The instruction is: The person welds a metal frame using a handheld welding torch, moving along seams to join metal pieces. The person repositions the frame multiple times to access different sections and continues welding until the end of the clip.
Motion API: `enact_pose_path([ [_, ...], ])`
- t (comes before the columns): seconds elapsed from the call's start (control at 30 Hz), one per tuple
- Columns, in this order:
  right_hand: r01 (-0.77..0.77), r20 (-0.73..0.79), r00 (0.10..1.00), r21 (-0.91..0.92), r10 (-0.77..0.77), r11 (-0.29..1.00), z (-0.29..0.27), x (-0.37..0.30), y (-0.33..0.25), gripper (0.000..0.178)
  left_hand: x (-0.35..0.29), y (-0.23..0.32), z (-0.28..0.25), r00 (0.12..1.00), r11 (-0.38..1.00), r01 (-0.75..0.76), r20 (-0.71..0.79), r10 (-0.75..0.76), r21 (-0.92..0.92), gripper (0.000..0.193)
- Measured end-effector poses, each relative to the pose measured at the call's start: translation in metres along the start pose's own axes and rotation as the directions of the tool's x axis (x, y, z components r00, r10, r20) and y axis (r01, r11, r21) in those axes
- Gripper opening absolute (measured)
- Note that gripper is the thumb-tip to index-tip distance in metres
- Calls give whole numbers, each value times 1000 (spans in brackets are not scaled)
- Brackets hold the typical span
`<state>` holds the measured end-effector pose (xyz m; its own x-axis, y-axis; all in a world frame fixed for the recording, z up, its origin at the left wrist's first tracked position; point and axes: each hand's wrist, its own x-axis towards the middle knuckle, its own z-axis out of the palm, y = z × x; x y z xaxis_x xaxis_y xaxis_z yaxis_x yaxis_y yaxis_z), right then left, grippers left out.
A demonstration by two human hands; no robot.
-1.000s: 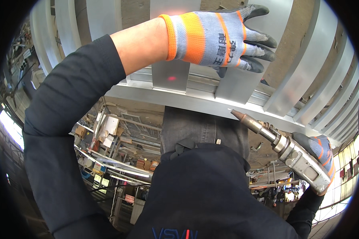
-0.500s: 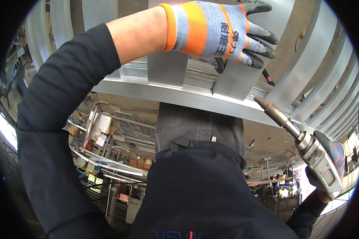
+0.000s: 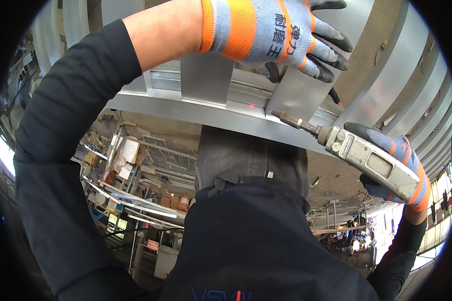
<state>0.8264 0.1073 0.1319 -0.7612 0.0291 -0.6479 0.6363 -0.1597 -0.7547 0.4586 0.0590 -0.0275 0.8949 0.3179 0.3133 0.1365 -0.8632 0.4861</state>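
Observation:
My left hand (image 3: 291, 37), in a grey glove with orange bands and dark fingertips, lies with fingers spread over a flat grey metal slat (image 3: 304, 93). It grips nothing. My right hand (image 3: 409, 155), gloved the same way, is wrapped round a pale metal handheld laser welding gun (image 3: 374, 163). The gun's narrow dark nozzle (image 3: 286, 119) points left, close to the joint where the slat meets the long grey metal rail (image 3: 186, 113). A small red light spot (image 3: 252, 106) shows on the rail just beyond the tip. Part of my right palm is hidden behind the gun.
More parallel slats (image 3: 402, 75) run off to the right, with gaps between them. A dark, red-ended rod or cable (image 3: 335, 95) shows through one gap. Below left, boxes, boards and metal bars (image 3: 125, 160) clutter the floor. My legs (image 3: 251, 155) stand against the rail.
My right hand has brought the welding gun left and upward, turning it flatter, so its nozzle is at the slat's near corner. A red spot now shows. My left hand has shifted slightly up.

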Motion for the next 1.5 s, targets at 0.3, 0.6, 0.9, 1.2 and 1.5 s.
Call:
enact_pose_path([
  [0.3,-132,107,987,108,121,985,-2,3,16,84,-1,1,3,1000,997,0,15,-1,78,46],
  [0.6,-187,115,978,121,173,975,-4,4,17,89,0,0,5,999,997,33,-1,-33,-66,39],
  [0.9,-122,116,987,69,114,990,-1,-2,32,98,1,0,5,999,998,27,-37,-29,-55,40],
  [1.2,-226,163,965,129,204,966,-3,5,14,91,3,6,-5,981,986,166,107,-162,-28,50],
  [1.5,-91,127,988,42,85,995,2,5,17,88,1,10,3,976,980,194,-91,-196,-30,40],
])
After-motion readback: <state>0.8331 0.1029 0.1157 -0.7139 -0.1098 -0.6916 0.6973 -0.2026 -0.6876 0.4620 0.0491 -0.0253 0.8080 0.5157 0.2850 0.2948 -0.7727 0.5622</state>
